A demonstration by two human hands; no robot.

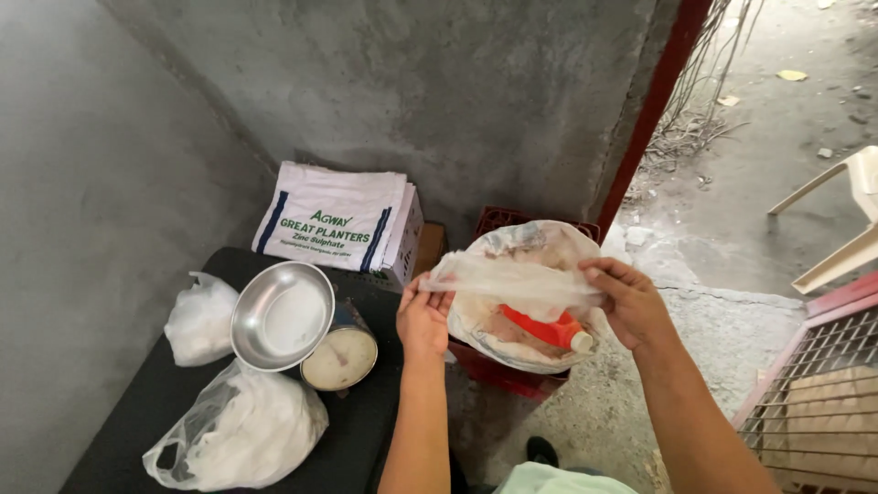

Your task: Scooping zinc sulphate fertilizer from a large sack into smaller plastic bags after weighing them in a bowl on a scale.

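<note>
Both my hands hold a thin clear plastic bag (512,282) stretched flat between them. My left hand (422,316) pinches its left end and my right hand (629,300) grips its right end. The bag hangs over a white sack (535,245) that sits in a red crate (501,220). An orange bottle with a white cap (549,329) lies inside that sack, just below the bag.
On the black table (366,430) stand a steel bowl (282,316), a round tin (339,358) and two plastic bags of white powder (242,434) (199,320). A stack of white printed sacks (334,218) leans behind. A metal grate (823,384) and a plastic chair (846,220) are at right.
</note>
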